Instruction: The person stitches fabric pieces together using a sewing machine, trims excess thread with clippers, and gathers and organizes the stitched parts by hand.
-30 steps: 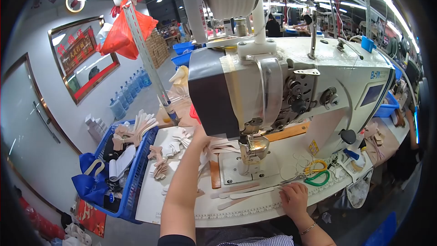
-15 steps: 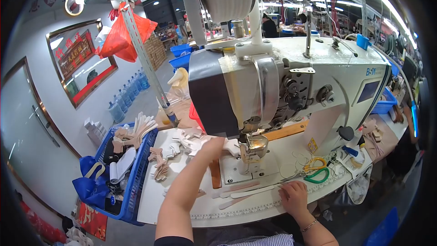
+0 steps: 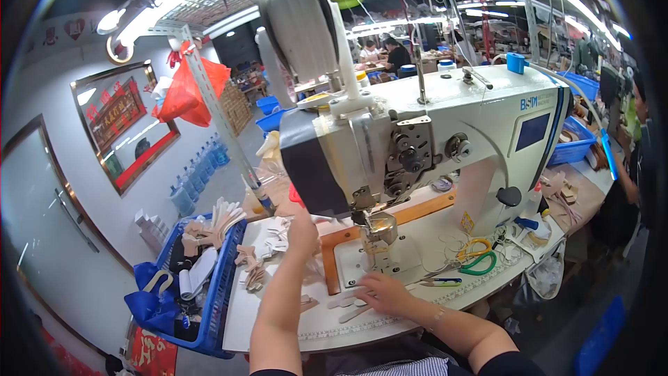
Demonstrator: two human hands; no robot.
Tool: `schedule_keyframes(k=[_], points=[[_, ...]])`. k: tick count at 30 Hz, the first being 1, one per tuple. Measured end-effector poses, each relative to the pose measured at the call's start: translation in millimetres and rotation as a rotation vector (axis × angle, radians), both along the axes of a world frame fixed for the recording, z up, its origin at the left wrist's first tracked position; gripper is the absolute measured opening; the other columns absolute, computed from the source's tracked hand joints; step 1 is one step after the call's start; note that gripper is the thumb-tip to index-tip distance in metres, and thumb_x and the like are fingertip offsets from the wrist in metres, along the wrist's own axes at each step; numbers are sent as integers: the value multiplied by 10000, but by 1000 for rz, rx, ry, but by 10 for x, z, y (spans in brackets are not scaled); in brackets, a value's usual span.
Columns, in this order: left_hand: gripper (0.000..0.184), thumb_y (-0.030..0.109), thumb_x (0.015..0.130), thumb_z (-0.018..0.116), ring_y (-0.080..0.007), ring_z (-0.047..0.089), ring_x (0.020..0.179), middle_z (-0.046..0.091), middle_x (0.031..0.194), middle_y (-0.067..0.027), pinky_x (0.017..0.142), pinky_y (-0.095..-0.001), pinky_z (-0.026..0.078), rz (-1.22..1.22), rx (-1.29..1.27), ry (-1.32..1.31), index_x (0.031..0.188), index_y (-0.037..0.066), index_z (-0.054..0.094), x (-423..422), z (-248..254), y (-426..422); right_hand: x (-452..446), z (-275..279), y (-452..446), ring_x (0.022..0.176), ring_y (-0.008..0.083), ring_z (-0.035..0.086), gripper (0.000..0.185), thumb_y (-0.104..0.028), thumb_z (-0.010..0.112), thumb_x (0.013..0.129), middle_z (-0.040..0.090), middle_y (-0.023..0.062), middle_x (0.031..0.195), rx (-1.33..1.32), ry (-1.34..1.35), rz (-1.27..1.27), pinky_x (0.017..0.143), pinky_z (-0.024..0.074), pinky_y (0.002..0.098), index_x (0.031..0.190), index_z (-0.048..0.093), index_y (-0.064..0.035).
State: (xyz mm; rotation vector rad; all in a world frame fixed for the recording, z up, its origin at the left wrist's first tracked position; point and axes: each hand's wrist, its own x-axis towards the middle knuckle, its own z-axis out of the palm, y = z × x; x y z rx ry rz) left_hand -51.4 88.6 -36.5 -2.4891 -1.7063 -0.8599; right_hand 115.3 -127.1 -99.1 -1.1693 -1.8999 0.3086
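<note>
Left hand [image 3: 304,232]: stretched far forward beside white cut pieces [image 3: 277,238], left of the sewing machine [image 3: 480,118]; cannot tell if it grips any.
Right hand [image 3: 384,295]: low over pale strips [image 3: 353,314] on the table [image 3: 257,317], fingertips near the needle plate [image 3: 353,275]; its grip is unclear.
Spacing: the 2 hands are apart.
Blue basket [image 3: 224,278]: at the table's left edge.

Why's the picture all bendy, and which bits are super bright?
Head view: probably a very wide lens, since the white table curves in front and corners go black; head view: the long ceiling light glares white, and shiny metal on the sewing machine glows yellowish.
</note>
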Motion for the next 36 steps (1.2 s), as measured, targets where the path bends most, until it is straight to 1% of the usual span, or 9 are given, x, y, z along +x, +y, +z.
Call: schedule_keyframes(k=[5,7,8,11,17,25,31,33,36], points=[[227,-4,773,546,-452,575,873,609,891,-271,741,-485,466,-52,196,-265,1000,-9,549,-546,821,-297,-877,418,1100,1133,364,502,593,-352,635,847,488,208,1227,246,254,-43,962,406,412,1272,417,0],[176,46,816,557,-268,627,724,620,795,-183,651,-382,483,-155,157,-336,988,6,553,-747,881,-356,-1228,707,1407,1183,288,477,616,-324,654,845,450,179,1294,221,477,19,988,383,373,1299,390,-2],[206,40,830,555,-148,563,733,612,787,-100,660,-314,463,-303,-96,-784,1030,-9,553,-837,932,-468,-1406,1008,1470,1166,248,482,615,-295,667,843,452,156,1301,86,722,294,974,392,355,1308,384,-11],[265,-42,787,540,-66,492,713,580,812,6,616,-231,413,-306,152,-446,1036,40,578,-1004,940,-598,-1486,1355,1660,926,169,600,412,-216,708,823,633,73,1037,-330,997,604,831,481,309,1155,559,-22],[283,-54,783,537,-68,461,637,559,828,27,562,-226,363,-573,-555,-990,1017,101,574,-1328,432,-245,-1311,1243,1659,832,151,636,310,-206,744,765,680,92,909,-143,532,389,743,511,312,975,645,1],[193,-11,804,563,-77,440,580,511,750,25,484,-225,369,-541,-570,-1430,982,65,565,-1205,317,-155,-1262,848,2191,901,122,579,269,-63,609,857,627,37,983,-126,607,502,783,479,288,1125,594,-34],[172,188,890,635,-57,355,540,492,744,18,431,-210,320,-499,-496,-1657,987,62,567,-1367,66,94,-1254,943,2132,640,119,551,244,-229,565,917,596,40,753,-296,1126,101,612,458,271,1035,622,-23],[256,272,919,588,-80,484,651,528,791,3,530,-212,405,-813,-626,-1573,1064,66,544,-1492,-17,121,-1103,821,2318,577,112,500,239,-275,608,891,554,30,698,-388,898,-11,559,421,259,974,631,-52],[423,373,933,528,-132,566,898,605,962,-31,722,-276,477,-528,-477,-1612,1244,89,498,-1156,144,-159,-1081,1015,1963,645,83,500,240,-309,660,852,553,1,743,-514,816,299,564,405,249,912,613,-82]])
